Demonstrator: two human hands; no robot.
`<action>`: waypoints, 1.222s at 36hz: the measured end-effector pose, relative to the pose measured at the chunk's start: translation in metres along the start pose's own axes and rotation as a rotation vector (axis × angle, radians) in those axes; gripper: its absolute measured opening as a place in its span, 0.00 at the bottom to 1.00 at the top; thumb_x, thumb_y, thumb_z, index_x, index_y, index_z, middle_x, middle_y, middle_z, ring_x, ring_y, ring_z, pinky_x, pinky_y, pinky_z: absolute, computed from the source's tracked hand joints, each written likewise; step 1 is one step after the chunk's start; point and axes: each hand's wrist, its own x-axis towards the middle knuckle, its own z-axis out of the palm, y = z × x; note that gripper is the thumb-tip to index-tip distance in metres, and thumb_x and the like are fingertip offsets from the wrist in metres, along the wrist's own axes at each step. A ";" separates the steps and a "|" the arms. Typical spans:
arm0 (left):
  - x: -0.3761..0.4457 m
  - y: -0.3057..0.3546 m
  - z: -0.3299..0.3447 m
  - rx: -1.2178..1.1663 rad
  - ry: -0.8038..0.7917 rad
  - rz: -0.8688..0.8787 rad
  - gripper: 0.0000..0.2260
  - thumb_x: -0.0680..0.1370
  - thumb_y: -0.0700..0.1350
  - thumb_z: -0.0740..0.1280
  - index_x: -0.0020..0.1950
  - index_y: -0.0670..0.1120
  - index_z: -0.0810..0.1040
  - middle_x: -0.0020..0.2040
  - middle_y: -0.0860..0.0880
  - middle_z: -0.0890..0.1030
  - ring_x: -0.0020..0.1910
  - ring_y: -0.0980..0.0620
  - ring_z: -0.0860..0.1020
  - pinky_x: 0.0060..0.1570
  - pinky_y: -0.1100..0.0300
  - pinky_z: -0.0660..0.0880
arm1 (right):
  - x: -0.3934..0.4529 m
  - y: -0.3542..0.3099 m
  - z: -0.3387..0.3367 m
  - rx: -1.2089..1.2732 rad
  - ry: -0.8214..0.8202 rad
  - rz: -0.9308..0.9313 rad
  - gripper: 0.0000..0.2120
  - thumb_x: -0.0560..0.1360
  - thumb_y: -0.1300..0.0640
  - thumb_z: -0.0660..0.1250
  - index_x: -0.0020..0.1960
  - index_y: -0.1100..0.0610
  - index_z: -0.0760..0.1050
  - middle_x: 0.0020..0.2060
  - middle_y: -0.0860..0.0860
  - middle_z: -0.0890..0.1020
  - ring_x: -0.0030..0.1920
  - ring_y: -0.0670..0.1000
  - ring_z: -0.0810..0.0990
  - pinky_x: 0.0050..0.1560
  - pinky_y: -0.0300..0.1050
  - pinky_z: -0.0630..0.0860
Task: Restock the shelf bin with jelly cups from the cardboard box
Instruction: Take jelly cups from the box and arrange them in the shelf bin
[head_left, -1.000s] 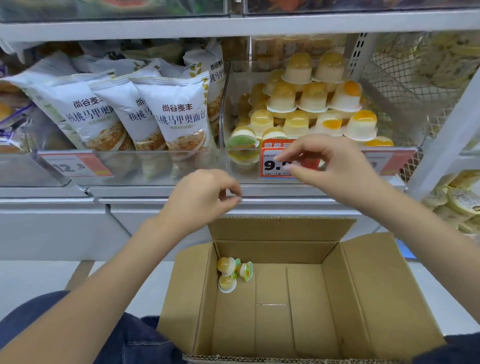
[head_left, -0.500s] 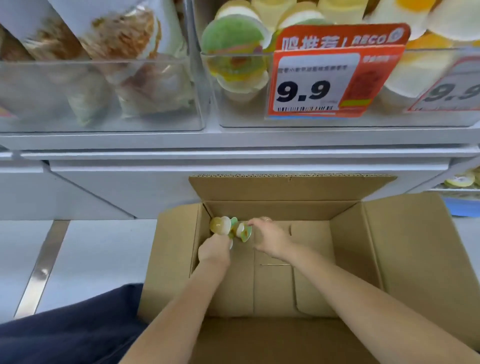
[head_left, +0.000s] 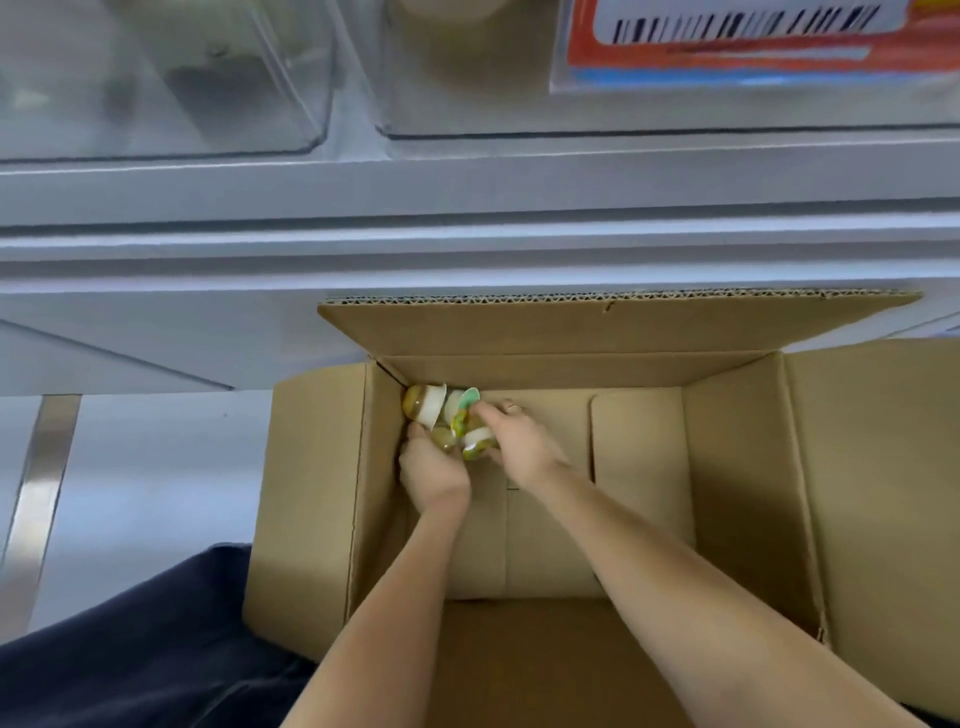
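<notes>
Deep inside the cardboard box (head_left: 737, 467), both hands meet at the jelly cups (head_left: 441, 410). Left hand (head_left: 434, 470) grips 1 cup; right hand (head_left: 519, 441) seems to pinch another.

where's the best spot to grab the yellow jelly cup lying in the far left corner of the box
Take the yellow jelly cup with the white rim across its domed body, just behind the flared rim, coming from above and the near side. It lies on its side, jammed into the corner of the brown cardboard box, so the far and left walls likely block other approaches.

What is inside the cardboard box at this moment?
A few jelly cups lie in the far left corner of the cardboard box. The left hand and right hand gather them; cups beneath the hands cannot be counted.
</notes>
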 end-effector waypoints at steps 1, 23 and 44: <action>0.000 -0.003 -0.001 0.014 -0.017 0.030 0.12 0.74 0.38 0.67 0.57 0.41 0.74 0.51 0.39 0.81 0.53 0.38 0.78 0.49 0.52 0.73 | -0.001 0.001 0.002 0.047 0.011 -0.002 0.25 0.74 0.64 0.65 0.68 0.50 0.66 0.63 0.56 0.70 0.62 0.59 0.72 0.60 0.50 0.72; -0.109 0.081 -0.128 -0.273 -0.779 0.413 0.08 0.81 0.40 0.58 0.53 0.51 0.74 0.46 0.46 0.75 0.36 0.49 0.76 0.32 0.63 0.75 | -0.160 -0.012 -0.140 0.497 0.260 -0.076 0.18 0.69 0.63 0.74 0.53 0.47 0.73 0.53 0.47 0.75 0.40 0.52 0.80 0.48 0.40 0.75; -0.230 0.242 -0.306 -0.265 -0.192 1.265 0.13 0.78 0.42 0.66 0.60 0.51 0.69 0.52 0.54 0.77 0.47 0.59 0.76 0.49 0.63 0.75 | -0.281 -0.124 -0.360 0.482 0.915 -0.482 0.16 0.73 0.58 0.72 0.55 0.40 0.76 0.54 0.50 0.79 0.48 0.53 0.82 0.48 0.48 0.81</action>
